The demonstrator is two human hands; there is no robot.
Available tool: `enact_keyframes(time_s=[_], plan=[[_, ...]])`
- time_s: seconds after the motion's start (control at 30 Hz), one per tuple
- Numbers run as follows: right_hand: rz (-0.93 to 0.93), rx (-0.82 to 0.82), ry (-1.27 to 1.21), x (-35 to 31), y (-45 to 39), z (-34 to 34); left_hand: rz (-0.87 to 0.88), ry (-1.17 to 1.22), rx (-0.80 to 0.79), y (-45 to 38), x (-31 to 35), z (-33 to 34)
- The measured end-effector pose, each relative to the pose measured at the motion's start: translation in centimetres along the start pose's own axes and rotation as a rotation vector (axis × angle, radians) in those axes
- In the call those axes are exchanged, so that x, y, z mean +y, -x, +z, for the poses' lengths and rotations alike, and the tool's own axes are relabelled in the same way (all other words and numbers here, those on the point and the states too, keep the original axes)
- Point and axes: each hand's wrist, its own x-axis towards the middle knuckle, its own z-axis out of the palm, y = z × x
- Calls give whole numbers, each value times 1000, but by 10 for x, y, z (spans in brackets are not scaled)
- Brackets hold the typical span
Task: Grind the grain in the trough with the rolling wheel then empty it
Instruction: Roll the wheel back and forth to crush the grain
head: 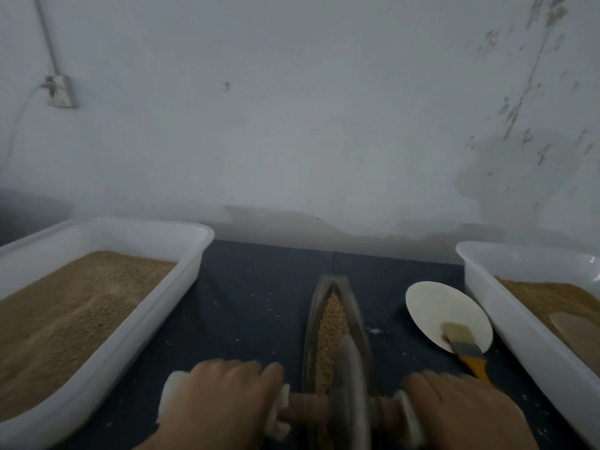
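A narrow boat-shaped metal trough (314, 306) lies on the dark table, pointing away from me, with tan grain (331, 323) along its groove. The grey rolling wheel (352, 381) stands in the trough at its near end, on a brown wooden axle (305, 405). My left hand (224, 397) is closed over the left handle, which is wrapped in white cloth. My right hand (461, 414) is closed over the right handle, also padded in white. The grain under the wheel is hidden.
A white plastic tub (198, 251) of brown ground grain sits at the left. Another white tub (480, 287) with grain stands at the right. Between trough and right tub lie a white paper plate (435, 306) and an orange-handled brush (467, 352). A wall rises just behind.
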Motion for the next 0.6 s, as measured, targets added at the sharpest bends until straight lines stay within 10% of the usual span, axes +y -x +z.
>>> enact_keyframes(time_s=[0.27, 0.6], plan=[[155, 455, 118, -5, -52, -12, -170, -222, 356, -88, -15, 0], [54, 138, -7, -25, 36, -2, -34, -179, 121, 3, 12, -7]])
